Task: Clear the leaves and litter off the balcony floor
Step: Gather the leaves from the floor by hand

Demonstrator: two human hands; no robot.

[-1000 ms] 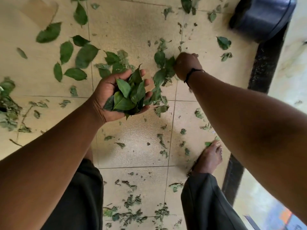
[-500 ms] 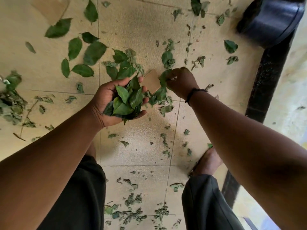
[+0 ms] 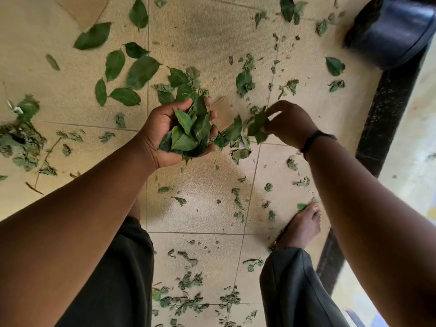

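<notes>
- The left hand (image 3: 165, 135) is palm up, fingers curled round a bunch of leaves (image 3: 188, 135); the bunch fills the palm and spills past the fingertips
- The right hand (image 3: 290, 123) pinches a leaf (image 3: 258, 125) between thumb and fingers, just right of the bunch, the two not quite touching; a black band (image 3: 313, 140) sits on its wrist
- Between and behind the hands a piece of card (image 3: 223, 114) lies on the floor (image 3: 212, 38), partly hidden by the left fingers
- Loose whole leaves (image 3: 141, 72) lie on the tiles beyond the left hand; a heap of wilted ones (image 3: 21, 140) lies far to its left
- Small torn bits (image 3: 237, 199) are scattered below both hands, more (image 3: 188, 300) between the legs
- A second card (image 3: 85, 8) lies far beyond the left hand
- A dark pot (image 3: 391, 31) stands far beyond the right hand, by a black kerb (image 3: 387, 109)
- A bare foot (image 3: 302, 227) rests on the tiles under the right forearm; dark trousers (image 3: 122, 279) cover both legs
</notes>
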